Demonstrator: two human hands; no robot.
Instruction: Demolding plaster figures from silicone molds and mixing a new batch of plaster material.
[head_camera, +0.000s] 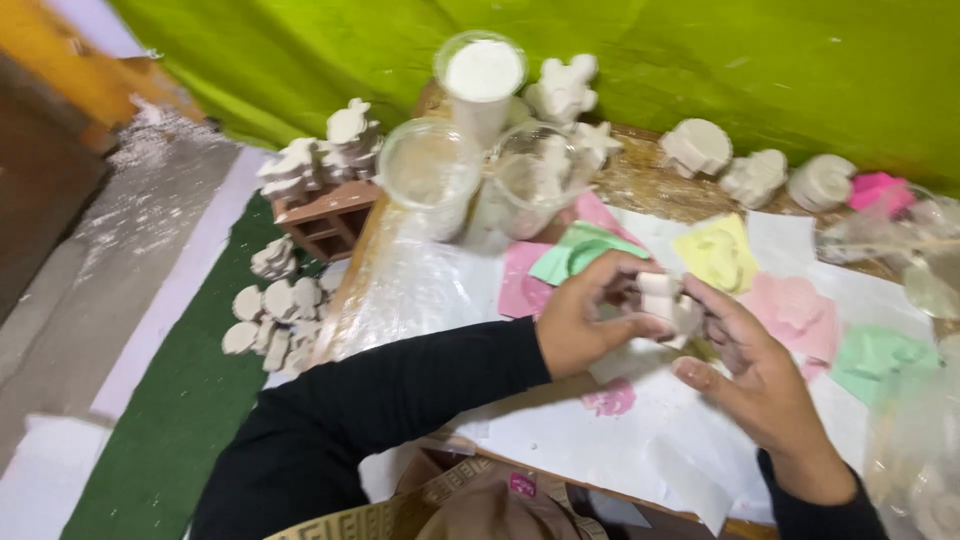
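Observation:
Both my hands meet over the middle of a low table (640, 180). Between them is a small white plaster piece (668, 303). My left hand (590, 315) pinches it from the left with thumb and fingers. My right hand (755, 375) grips its right side, fingers curled. Under the hands lie white paper sheets (580, 430) with a pink stain. Soft moulds lie just beyond: a green one (575, 252), a yellow one (718, 252), a pink one (795, 310).
Clear plastic cups (430, 170) stand at the table's far side, one filled with white powder (482, 72). White plaster figures (695, 148) line the back edge; more sit on a brown block (330, 222) and the green mat (270, 315). Green cloth hangs behind.

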